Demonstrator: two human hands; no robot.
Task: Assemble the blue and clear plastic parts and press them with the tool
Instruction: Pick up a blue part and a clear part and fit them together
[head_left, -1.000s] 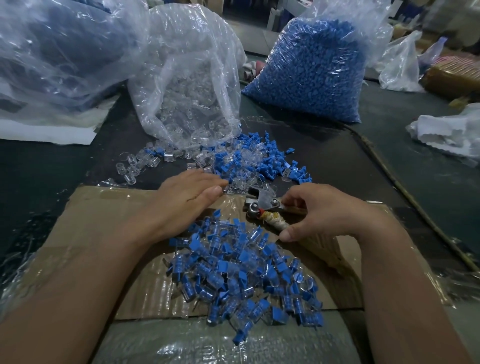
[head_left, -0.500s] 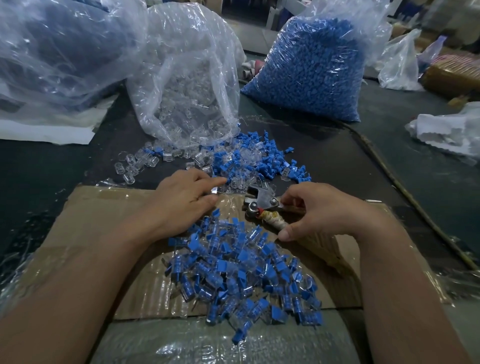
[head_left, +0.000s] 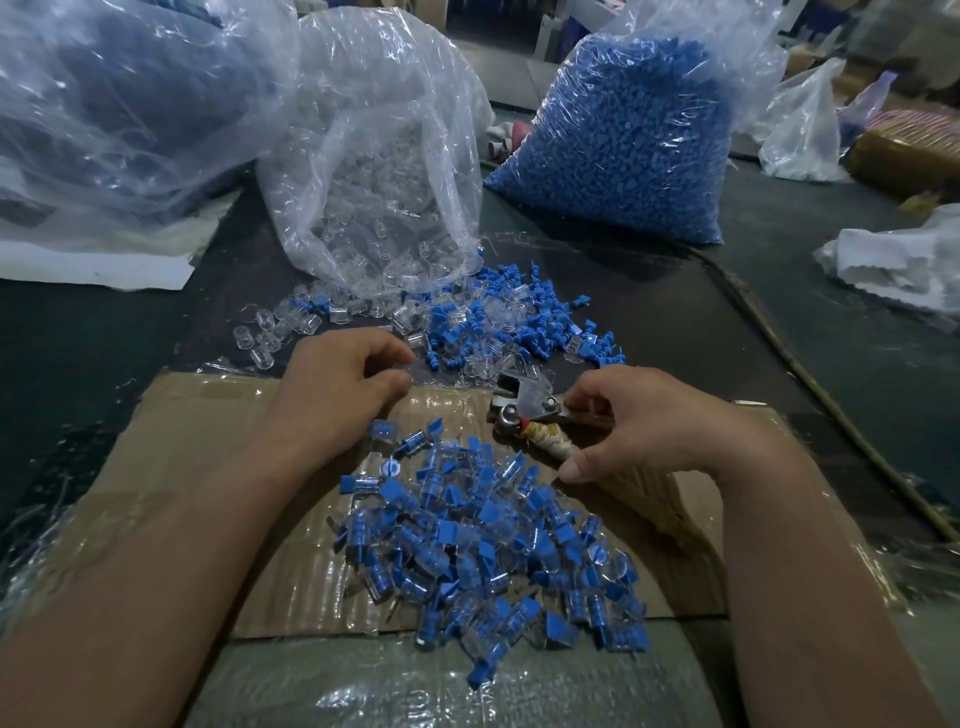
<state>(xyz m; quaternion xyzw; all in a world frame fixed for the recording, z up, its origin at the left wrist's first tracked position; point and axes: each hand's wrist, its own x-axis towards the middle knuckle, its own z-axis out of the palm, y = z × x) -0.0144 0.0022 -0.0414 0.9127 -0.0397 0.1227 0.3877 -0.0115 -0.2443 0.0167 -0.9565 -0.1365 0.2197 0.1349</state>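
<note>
1. The left hand rests at the near edge of the loose blue and clear parts on the dark tabletop; its grip is curled, and I cannot tell whether it holds anything.
2. The right hand has its grip clamped on the pressing tool, which lies on the cardboard sheet.
3. A pile of assembled pieces sits on the cardboard between both forearms.
4. Behind stand a bag of clear parts and a bag of blue parts.
</note>
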